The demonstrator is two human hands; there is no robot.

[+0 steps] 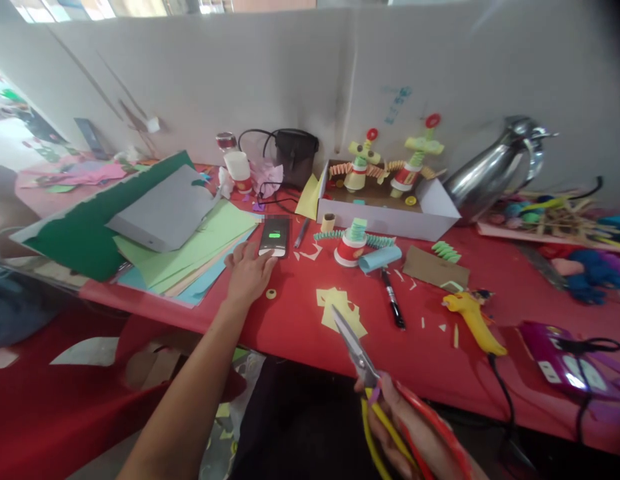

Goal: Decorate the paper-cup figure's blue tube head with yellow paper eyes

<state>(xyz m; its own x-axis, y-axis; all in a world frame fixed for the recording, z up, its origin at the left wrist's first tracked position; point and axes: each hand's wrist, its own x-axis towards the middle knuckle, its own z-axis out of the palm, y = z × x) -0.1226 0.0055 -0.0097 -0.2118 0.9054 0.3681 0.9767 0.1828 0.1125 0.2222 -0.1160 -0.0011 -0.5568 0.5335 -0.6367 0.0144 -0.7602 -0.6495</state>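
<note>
My left hand (247, 272) reaches across the red table (300, 327) with its fingers stretched out, fingertips touching the lower end of a phone (275, 237) whose screen shows a green bar. My right hand (403, 427) is low at the front edge, closed round the yellow and red handles of a pair of scissors (357, 350). The blades are closed and point up and left toward a small pile of yellow paper pieces (340, 310).
A stack of green, grey and blue paper sheets (180, 233) lies left of the phone. A black marker (393, 300), a yellow glue gun (475, 320), a red cup figure (351, 245), a white box of paper figures (390, 200) and a steel kettle (495, 170) stand to the right.
</note>
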